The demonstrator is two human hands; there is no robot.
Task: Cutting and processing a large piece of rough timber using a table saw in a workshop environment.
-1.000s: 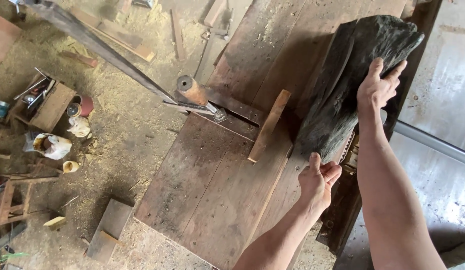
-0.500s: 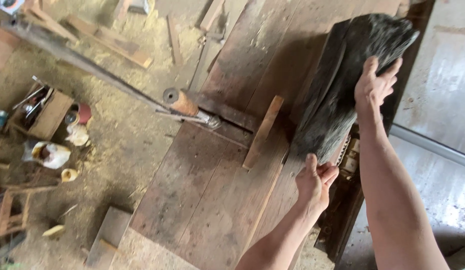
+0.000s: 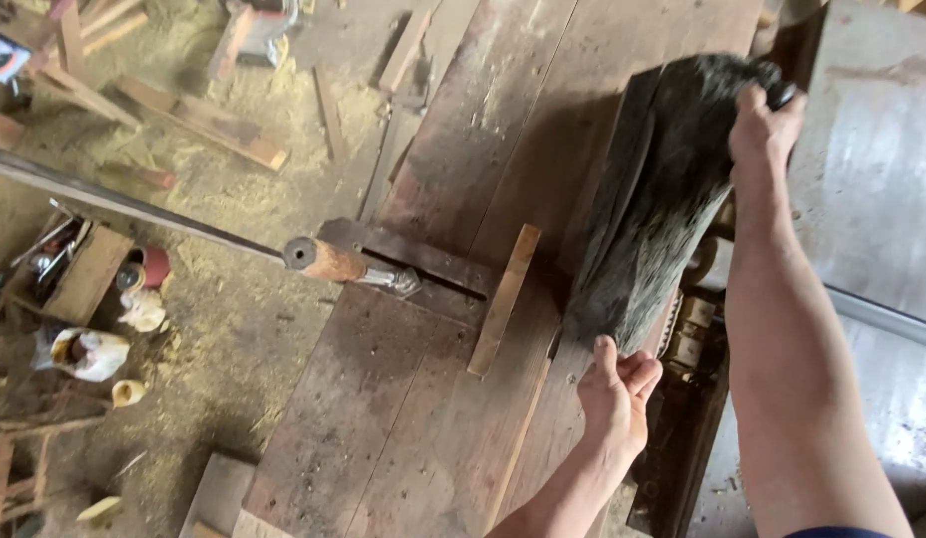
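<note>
The dark wood slab (image 3: 657, 199) stands on edge on my workbench (image 3: 403, 399) — rough, blackened, weathered, thick. It runs lengthwise along the bench's right side — tilted slightly, near end at the bench edge.

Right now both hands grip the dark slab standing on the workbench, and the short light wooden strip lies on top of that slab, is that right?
Not quite. In the head view the left hand and right hand do grip the dark slab on the workbench, but the short light wooden strip lies flat on the bench beside the slab, not on top.
</note>
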